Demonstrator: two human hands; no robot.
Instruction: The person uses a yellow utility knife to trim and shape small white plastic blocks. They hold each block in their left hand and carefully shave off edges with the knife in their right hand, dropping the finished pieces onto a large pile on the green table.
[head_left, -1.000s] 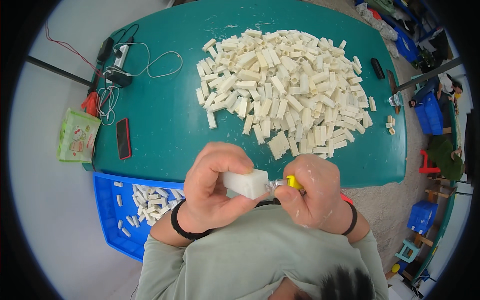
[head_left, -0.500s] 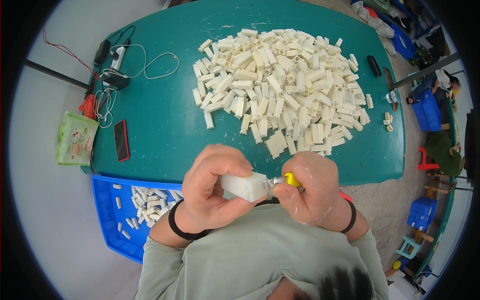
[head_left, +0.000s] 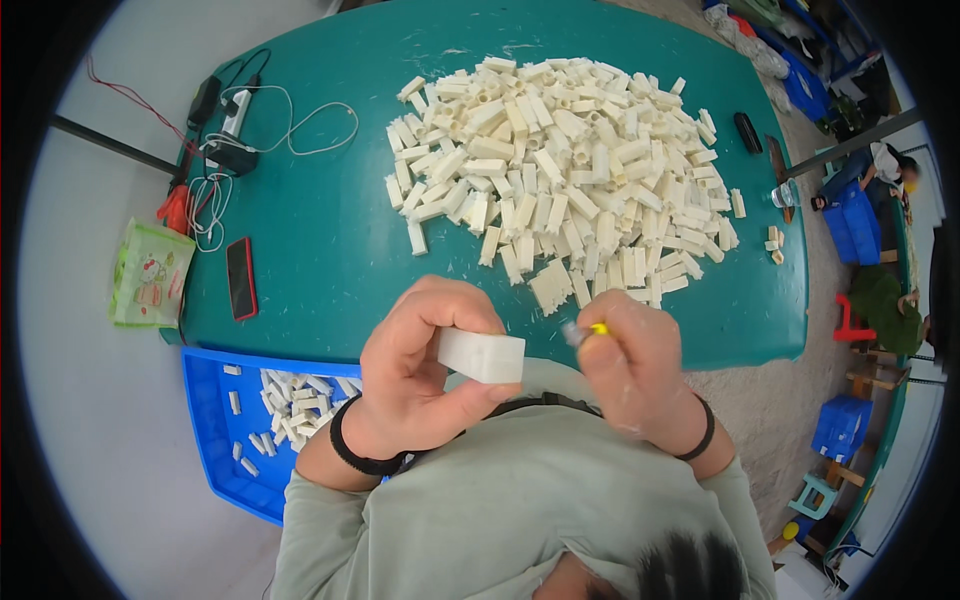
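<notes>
White plastic-looking rectangular block, pinched in our left hand at seven o'clock from the pile of cream tubes, looks light, stiff, perhaps slippery; we judge its long sides best to hold. Our right hand grips a blurred yellow-and-grey tool.

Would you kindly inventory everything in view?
White block: one, white, centre
Tool: one, yellow and grey, right of block
Table: one, green, ahead
Piece heap: uncountable, cream, on table
Phone: one, black and red, table's left
Power strip: one, white, table's far left
Bag: one, green and white, left of table
Tray: one, blue, lower left
Tray pieces: many, whitish, inside tray
Black object: one, black, table's right
Bottle: one, clear, table's right edge
Crates: several, blue, right background
Stools: two or more, red, teal, right background
Co-workers: apparently two, mixed colours, far right
Wristbands: two, black, wrists
Left hand: one, around block
Right hand: one, around tool
</notes>
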